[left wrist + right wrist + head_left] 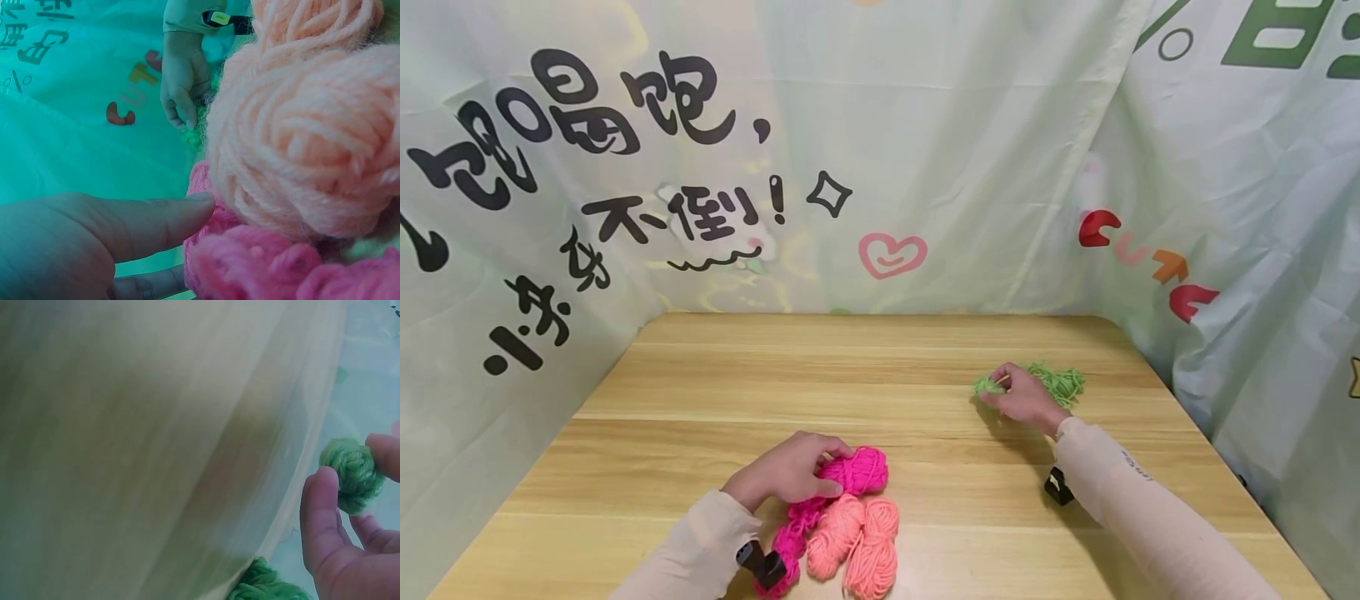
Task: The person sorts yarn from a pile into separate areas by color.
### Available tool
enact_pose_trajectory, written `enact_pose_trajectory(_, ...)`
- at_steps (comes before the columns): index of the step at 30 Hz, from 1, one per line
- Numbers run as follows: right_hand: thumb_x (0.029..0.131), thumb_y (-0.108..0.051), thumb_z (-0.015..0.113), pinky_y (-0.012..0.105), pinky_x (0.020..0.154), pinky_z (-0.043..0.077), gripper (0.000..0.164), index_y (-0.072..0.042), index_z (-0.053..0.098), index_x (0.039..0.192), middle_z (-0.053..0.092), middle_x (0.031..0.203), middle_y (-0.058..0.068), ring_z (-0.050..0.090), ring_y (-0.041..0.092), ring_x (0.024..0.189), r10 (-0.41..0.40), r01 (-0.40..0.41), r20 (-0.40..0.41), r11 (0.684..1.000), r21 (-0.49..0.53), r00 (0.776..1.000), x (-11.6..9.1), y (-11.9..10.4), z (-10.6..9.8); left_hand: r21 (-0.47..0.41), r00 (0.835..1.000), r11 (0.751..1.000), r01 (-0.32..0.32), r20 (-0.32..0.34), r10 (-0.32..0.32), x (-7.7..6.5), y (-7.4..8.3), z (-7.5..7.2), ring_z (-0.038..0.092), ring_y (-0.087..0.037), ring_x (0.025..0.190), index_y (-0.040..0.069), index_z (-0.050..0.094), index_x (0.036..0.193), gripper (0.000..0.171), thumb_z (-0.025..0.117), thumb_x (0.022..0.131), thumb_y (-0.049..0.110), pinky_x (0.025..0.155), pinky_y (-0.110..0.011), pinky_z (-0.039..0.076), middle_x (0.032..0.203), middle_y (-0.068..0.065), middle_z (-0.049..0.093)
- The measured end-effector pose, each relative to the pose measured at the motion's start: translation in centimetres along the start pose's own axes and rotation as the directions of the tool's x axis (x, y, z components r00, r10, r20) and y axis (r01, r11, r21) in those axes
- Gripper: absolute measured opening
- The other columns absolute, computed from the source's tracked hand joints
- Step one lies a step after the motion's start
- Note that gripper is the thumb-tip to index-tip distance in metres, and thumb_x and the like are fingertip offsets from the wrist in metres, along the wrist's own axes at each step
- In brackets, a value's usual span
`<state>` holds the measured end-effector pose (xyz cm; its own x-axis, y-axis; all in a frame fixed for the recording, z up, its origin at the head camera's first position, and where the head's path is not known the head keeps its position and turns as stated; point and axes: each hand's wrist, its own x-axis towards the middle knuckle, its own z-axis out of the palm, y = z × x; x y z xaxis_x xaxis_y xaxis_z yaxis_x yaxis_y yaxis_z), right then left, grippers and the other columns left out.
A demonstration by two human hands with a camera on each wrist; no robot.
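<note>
Your left hand (790,468) has thumb and fingers closed around the bright pink skein (865,471), near side of the surface (700,375). Pink yarn strand (793,533) trails from there toward you; two coral skeins (873,548) sit side by side, just right of it. Your right hand (1024,402) pinches the small green ball (353,472), far right; loose green yarn (1063,386) lies just beside it.
</note>
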<state>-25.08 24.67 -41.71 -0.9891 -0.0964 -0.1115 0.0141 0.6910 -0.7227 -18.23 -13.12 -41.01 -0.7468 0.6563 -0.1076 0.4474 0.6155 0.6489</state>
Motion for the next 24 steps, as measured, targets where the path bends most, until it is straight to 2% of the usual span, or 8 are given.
enact_pose_trajectory(3, 0.094, -0.025, 0.065, 0.049, 0.084, 0.048, 0.038, 0.000, 0.051, 0.118, 0.054, 0.123, 0.026, 0.057, 0.038, 0.104, -0.006, 0.004, -0.024, 0.998, -0.061, 1.000, 0.00, -0.04, -0.03, -0.006, 1.000, 1.000, 0.001, 0.001, -0.001, -0.03, 0.08, -0.03, 0.065, -0.026, 0.097, 0.006, 0.064, 0.119, 0.037, 0.075, 0.084, 0.010, 0.081, -0.035, 0.053, 0.110, -0.006, 0.066)
enact_pose_trajectory(5, 0.093, -0.024, 0.065, 0.051, 0.085, 0.047, 0.037, 0.001, 0.052, 0.117, 0.056, 0.121, 0.026, 0.054, 0.041, 0.108, -0.013, 0.009, -0.041, 0.996, -0.090, 0.999, -0.04, -0.10, -0.05, -0.011, 1.000, 1.000, 0.000, 0.002, 0.000, -0.05, 0.11, -0.05, 0.065, -0.026, 0.097, 0.006, 0.064, 0.119, 0.037, 0.075, 0.084, 0.009, 0.081, -0.035, 0.053, 0.110, -0.006, 0.066)
enact_pose_trajectory(17, 0.093, -0.021, 0.065, 0.050, 0.079, 0.049, 0.038, 0.005, 0.052, 0.117, 0.060, 0.109, 0.024, 0.060, 0.038, 0.096, -0.095, 0.070, -0.094, 0.968, -0.241, 0.991, -0.07, 0.08, -0.29, -0.014, 1.000, 1.000, 0.008, 0.003, -0.008, -0.10, -0.04, 0.14, 0.064, -0.025, 0.099, 0.007, 0.064, 0.120, 0.037, 0.075, 0.084, 0.011, 0.081, -0.035, 0.053, 0.111, -0.005, 0.066)
enact_pose_trajectory(24, 0.092, -0.021, 0.066, 0.050, 0.078, 0.049, 0.038, 0.007, 0.053, 0.115, 0.061, 0.106, 0.024, 0.060, 0.037, 0.094, -0.119, 0.083, -0.109, 0.953, -0.291, 0.987, -0.05, 0.15, -0.38, -0.016, 1.000, 1.000, 0.016, 0.001, -0.016, -0.19, 0.07, 0.12, 0.064, -0.025, 0.099, 0.007, 0.064, 0.120, 0.038, 0.075, 0.084, 0.011, 0.082, -0.037, 0.053, 0.112, -0.006, 0.066)
